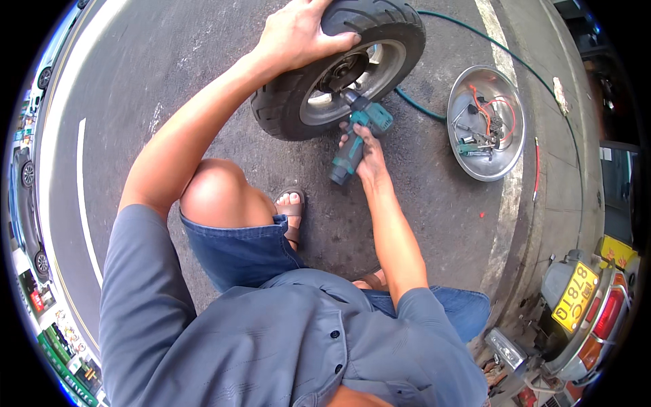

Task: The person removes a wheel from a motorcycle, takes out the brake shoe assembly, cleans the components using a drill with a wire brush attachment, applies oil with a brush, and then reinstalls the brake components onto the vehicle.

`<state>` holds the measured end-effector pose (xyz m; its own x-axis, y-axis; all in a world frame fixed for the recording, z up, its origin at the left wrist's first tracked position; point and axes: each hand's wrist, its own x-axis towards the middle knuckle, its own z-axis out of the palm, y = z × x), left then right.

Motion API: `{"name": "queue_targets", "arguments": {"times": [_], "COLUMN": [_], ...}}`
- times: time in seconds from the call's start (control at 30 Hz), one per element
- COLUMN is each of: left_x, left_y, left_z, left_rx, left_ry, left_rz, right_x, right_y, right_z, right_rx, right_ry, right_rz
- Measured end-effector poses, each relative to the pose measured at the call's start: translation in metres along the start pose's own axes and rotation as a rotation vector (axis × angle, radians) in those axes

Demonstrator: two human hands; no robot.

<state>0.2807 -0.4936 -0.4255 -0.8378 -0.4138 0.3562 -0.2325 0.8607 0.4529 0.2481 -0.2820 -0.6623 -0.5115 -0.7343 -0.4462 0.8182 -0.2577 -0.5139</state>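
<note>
The work looks part of the way along. The thick black rubber tyre on its silver metal wheel [332, 78] is by itself on the grey road, in front of the person, and it seems to stand on its edge with a tilt. It is not on any bike, and the tyre sits around the wheel. The teal and black power drill [350, 152] has its nose at the dark middle of the wheel, so the job there seems begun and not done. I cannot tell if the tip touches, or how much is left, because the spot is small and partly hidden. The round, shiny metal bowl [494, 80] to the right holds loose tools and orange wires. The thin green hose [417, 106] passes near the wheel.

The left arm reaches up and in from the left, with the elbow bent. The left hand [302, 37] lies on top of the tyre, with its thumb pointing right. Its other fingers go out of view, so I cannot tell how tightly it holds. The right arm comes up from below, almost straight. The right hand [369, 152] wraps around the drill's handle, with the nose tipped up and a little left.
</note>
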Motion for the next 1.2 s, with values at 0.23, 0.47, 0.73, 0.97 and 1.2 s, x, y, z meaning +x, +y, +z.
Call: {"name": "queue_targets", "arguments": {"times": [0.23,0.47,0.73,0.97,1.2], "left_x": [0.016,-0.017,-0.039,-0.038,-0.034], "left_y": [-0.113,-0.251,-0.223,-0.112,0.002], "left_z": [-0.008,0.056,0.147,0.104,0.039], "left_rx": [-0.212,0.103,-0.798,-0.66,-0.463], "left_ry": [0.021,0.287,-0.372,-0.525,-0.745], "left_rz": [-0.085,-0.115,-0.111,0.237,0.3], "right_x": [-0.036,-0.061,-0.08,-0.098,-0.103], "right_y": [0.0,-0.042,-0.068,-0.044,-0.052], "right_z": [-0.028,-0.009,0.015,-0.018,-0.03], "right_rx": [0.091,0.036,-0.392,-0.413,-0.206], "right_ry": [0.11,0.257,0.306,0.407,0.242], "right_rz": [0.049,-0.068,-0.253,-0.327,-0.56]}}
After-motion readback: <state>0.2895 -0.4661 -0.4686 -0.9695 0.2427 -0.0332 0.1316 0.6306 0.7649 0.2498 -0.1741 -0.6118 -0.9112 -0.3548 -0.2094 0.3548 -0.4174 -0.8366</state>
